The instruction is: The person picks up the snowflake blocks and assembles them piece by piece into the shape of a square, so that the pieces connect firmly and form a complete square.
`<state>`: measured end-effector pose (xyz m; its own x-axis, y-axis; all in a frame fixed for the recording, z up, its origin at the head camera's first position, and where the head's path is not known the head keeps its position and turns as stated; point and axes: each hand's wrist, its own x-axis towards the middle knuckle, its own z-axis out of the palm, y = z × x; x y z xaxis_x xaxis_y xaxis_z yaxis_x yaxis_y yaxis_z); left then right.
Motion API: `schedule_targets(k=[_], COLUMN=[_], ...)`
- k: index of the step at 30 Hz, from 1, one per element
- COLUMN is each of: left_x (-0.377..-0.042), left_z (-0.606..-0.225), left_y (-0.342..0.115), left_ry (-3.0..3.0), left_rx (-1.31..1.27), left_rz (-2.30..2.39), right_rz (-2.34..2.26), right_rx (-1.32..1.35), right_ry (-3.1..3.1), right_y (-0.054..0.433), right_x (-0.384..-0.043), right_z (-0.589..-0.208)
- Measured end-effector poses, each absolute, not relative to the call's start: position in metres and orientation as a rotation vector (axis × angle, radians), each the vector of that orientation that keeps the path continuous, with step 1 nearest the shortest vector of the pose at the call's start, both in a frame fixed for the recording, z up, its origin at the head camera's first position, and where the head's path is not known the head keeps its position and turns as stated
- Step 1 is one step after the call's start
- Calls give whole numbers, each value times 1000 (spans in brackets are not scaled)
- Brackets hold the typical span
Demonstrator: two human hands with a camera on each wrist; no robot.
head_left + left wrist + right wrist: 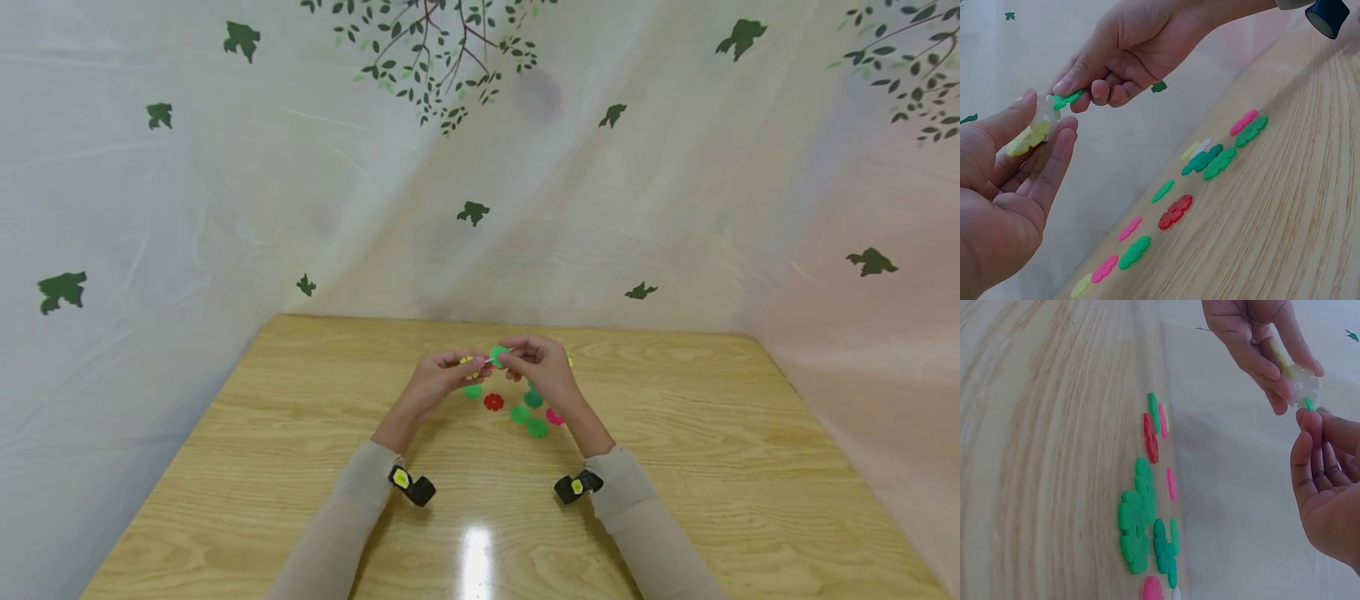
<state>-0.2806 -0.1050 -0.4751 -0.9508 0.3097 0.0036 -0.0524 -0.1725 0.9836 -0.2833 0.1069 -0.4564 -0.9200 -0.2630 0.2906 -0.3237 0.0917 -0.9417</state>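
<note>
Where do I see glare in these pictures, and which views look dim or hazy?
Head view: bright glare on the wooden table, near the bottom edge; left wrist view: dim, though the held green disc stands out; right wrist view: hazy, the table's grain soft.

Wood tbl (735,467), pale leaf-print bkdrp (360,225)

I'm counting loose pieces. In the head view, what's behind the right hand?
A sliver of a yellow piece peeks out beyond the right hand; lower down, a pink disc shows beside the wrist. Anything else behind the hand is covered in that view.
</note>
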Motion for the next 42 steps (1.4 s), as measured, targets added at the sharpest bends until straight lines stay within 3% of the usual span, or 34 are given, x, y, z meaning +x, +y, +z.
schedule_targets(k=[42], left_x=[-276], left_z=[-474], left_y=[-101], left_ry=[1939], left_rx=[308], left_rz=[2204], right_rz=[2124], right_rx=[697], right_ry=[-2221], right_y=[111], right_x=[-280], right_z=[-454])
